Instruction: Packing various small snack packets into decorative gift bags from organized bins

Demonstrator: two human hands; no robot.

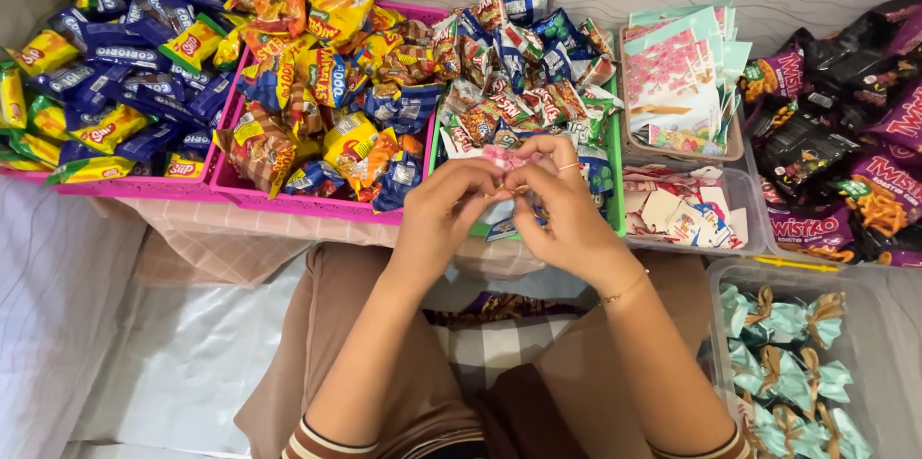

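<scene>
Two hands on one small pink packet

Pink packet (507, 159) sits pinched between both hands, held level, long axis left-right, over the green tray (616, 171) front edge. Left hand (440, 214) fingers curled narrow on its left end; right hand (562, 205) closed on its right end. Both equally near. Pink tray (288, 202) of snack packs lies left.

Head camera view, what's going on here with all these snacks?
A seated person holds a small pink packet between both hands, left hand and right hand, over a green tray of snack packs. Pink trays of more wrapped snacks sit to the left. To the right are printed cards in a box, and a clear tub of teal bundles tied with bows.
</scene>
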